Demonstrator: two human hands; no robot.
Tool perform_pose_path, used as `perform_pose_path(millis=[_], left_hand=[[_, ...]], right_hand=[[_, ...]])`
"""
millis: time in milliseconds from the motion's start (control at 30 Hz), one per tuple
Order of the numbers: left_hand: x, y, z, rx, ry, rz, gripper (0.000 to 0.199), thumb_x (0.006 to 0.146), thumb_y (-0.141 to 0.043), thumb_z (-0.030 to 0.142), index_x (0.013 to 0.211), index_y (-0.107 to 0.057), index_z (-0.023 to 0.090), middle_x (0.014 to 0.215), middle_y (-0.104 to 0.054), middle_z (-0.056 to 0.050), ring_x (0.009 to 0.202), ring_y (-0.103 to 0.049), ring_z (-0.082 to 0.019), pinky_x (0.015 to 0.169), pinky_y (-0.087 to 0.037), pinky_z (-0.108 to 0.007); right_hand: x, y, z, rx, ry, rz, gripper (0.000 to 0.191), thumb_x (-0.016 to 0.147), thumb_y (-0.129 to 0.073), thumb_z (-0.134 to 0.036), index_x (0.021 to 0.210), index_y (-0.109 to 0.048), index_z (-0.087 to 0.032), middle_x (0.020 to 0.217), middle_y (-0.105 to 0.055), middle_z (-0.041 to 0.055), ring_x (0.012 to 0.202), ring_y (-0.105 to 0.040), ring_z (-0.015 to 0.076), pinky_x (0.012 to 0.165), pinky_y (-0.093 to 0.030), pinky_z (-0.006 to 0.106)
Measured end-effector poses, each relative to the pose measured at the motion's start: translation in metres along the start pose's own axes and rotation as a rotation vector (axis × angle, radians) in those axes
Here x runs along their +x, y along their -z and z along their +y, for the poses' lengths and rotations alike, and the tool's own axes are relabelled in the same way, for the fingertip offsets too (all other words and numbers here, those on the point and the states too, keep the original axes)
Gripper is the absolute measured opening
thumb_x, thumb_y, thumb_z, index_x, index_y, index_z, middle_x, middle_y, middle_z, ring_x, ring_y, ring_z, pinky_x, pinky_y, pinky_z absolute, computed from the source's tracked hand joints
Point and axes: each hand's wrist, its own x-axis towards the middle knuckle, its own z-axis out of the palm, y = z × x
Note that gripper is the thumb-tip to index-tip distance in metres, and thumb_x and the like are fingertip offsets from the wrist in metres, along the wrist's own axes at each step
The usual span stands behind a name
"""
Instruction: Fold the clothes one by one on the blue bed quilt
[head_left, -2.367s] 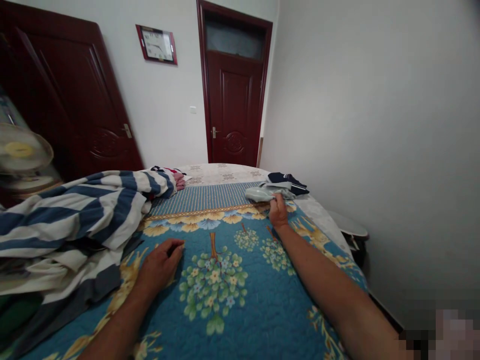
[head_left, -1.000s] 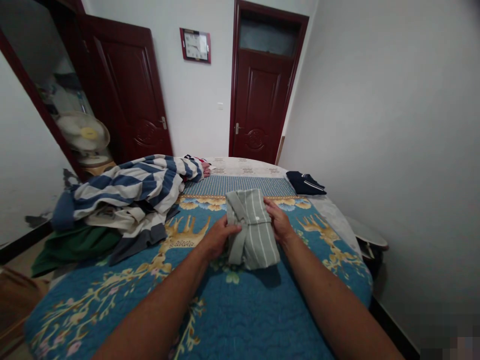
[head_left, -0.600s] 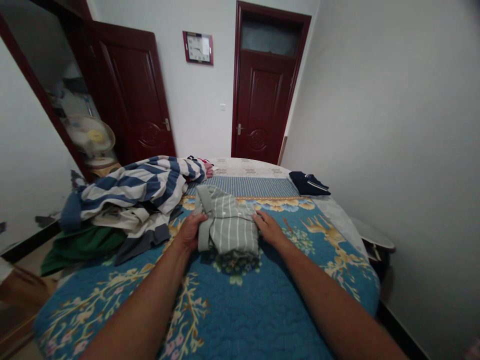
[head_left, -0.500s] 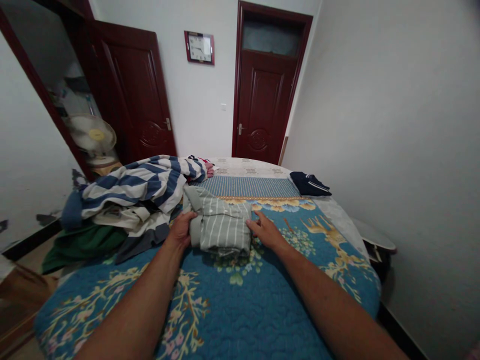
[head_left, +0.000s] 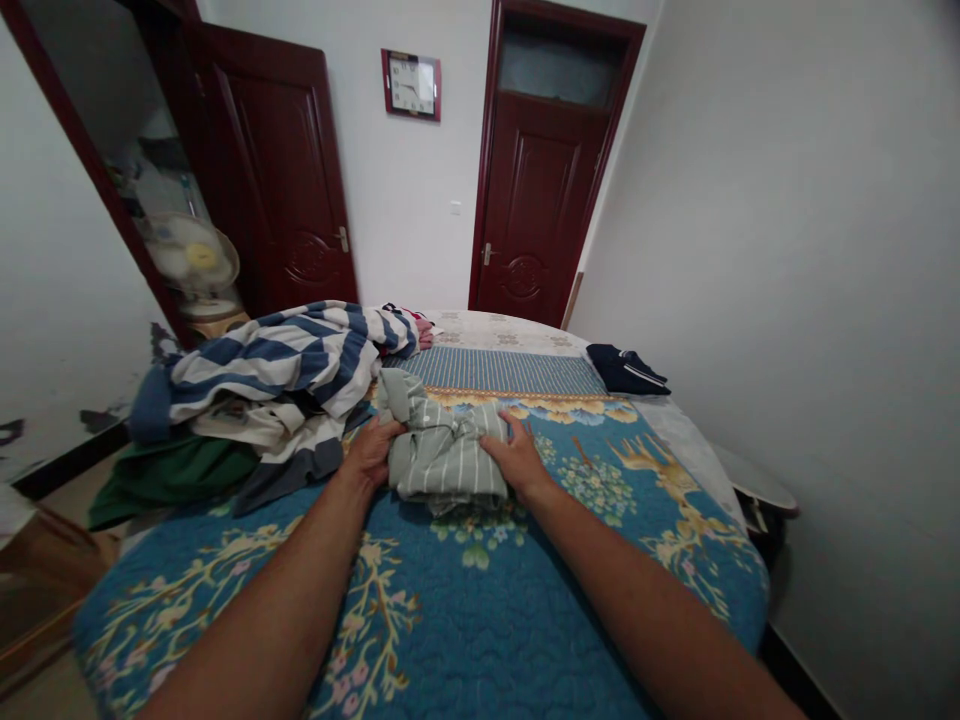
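A folded grey-green shirt (head_left: 448,460) with white stripes lies on the blue flowered bedspread (head_left: 495,610), its collar toward the far left. My left hand (head_left: 373,450) grips the shirt's left side, thumb on top and the other fingers mostly hidden. On the right side, my right hand (head_left: 519,455) holds the shirt between thumb and fingers. The cloth bunches a little between the two hands. Left of the shirt is a heap of clothes with a blue-and-white striped garment (head_left: 285,350) on top.
Below the striped garment, a green garment (head_left: 172,480) hangs toward the left edge. A folded navy garment (head_left: 626,370) lies at the far right. Behind the left edge stands a fan (head_left: 196,258). White walls and two dark red doors (head_left: 536,200) surround the bed.
My right hand has moved from the shirt's edge onto its right side and closed there. The shirt's top has bunched up. The whole view has shifted slightly.
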Motion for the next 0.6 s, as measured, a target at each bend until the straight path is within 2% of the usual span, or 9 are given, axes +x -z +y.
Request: perform_pose_path(millis=[100, 167, 267, 333, 400, 467, 600], left_hand=[[-0.004, -0.003, 0.004, -0.004, -0.028, 0.017, 0.062, 0.054, -0.078, 0.008, 0.115, -0.071, 0.016, 0.085, -0.079, -0.005, 0.071, -0.075, -0.024, 0.069, -0.062, -0.037], [-0.009, -0.007, 0.005, 0.005, -0.022, 0.003, 0.06, 0.054, -0.077, 0.009, 0.114, -0.069, 0.016, 0.084, -0.079, -0.004, 0.069, -0.074, -0.024, 0.068, -0.062, -0.037], [-0.015, -0.014, 0.002, 0.032, 0.004, -0.083, 0.059, 0.055, -0.076, 0.011, 0.113, -0.068, 0.017, 0.084, -0.079, -0.004, 0.067, -0.074, -0.023, 0.066, -0.061, -0.036], [-0.017, -0.017, -0.001, 0.052, 0.012, -0.122, 0.056, 0.056, -0.077, 0.013, 0.111, -0.068, 0.017, 0.084, -0.078, -0.004, 0.066, -0.073, -0.022, 0.064, -0.06, -0.034], [-0.017, -0.018, -0.004, 0.06, 0.013, -0.122, 0.053, 0.056, -0.077, 0.014, 0.108, -0.067, 0.017, 0.081, -0.077, -0.003, 0.063, -0.071, -0.022, 0.062, -0.059, -0.033], [-0.014, -0.016, -0.004, 0.065, 0.018, -0.085, 0.052, 0.055, -0.076, 0.013, 0.106, -0.067, 0.017, 0.078, -0.076, -0.002, 0.06, -0.069, -0.021, 0.06, -0.059, -0.033], [-0.007, -0.01, 0.001, 0.109, 0.054, 0.129, 0.046, 0.054, -0.07, 0.009, 0.099, -0.067, 0.018, 0.07, -0.072, 0.0, 0.056, -0.065, -0.019, 0.058, -0.057, -0.031]], right_hand=[[0.006, 0.022, -0.011, -0.104, 0.076, 0.183, 0.067, 0.083, -0.07, -0.041, 0.146, -0.058, -0.021, 0.129, -0.072, 0.0117, 0.112, -0.069, 0.0285, 0.102, -0.056, 0.043], [0.008, 0.042, -0.019, -0.271, 0.251, 0.288, 0.066, 0.086, -0.066, -0.035, 0.149, -0.055, -0.021, 0.136, -0.068, 0.0136, 0.119, -0.065, 0.03, 0.107, -0.052, 0.045], [0.006, 0.067, -0.027, -0.627, 0.516, 0.355, 0.065, 0.089, -0.062, -0.025, 0.153, -0.054, -0.02, 0.125, -0.068, 0.0152, 0.117, -0.061, 0.0329, 0.106, -0.048, 0.05], [0.003, 0.075, -0.027, -0.851, 0.597, 0.376, 0.065, 0.09, -0.062, -0.022, 0.154, -0.055, -0.02, 0.112, -0.066, 0.0148, 0.111, -0.059, 0.0341, 0.102, -0.048, 0.052], [0.0, 0.074, -0.025, -0.981, 0.614, 0.377, 0.065, 0.091, -0.062, -0.02, 0.155, -0.056, -0.021, 0.109, -0.064, 0.0146, 0.108, -0.057, 0.0337, 0.097, -0.048, 0.05], [-0.003, 0.069, -0.021, -1.015, 0.629, 0.326, 0.063, 0.091, -0.06, -0.017, 0.153, -0.057, -0.022, 0.116, -0.063, 0.0155, 0.11, -0.056, 0.0326, 0.096, -0.048, 0.048], [-0.004, 0.058, -0.018, -0.901, 0.636, 0.152, 0.057, 0.093, -0.056, -0.017, 0.15, -0.059, -0.019, 0.131, -0.064, 0.0169, 0.12, -0.056, 0.0321, 0.105, -0.048, 0.047]])
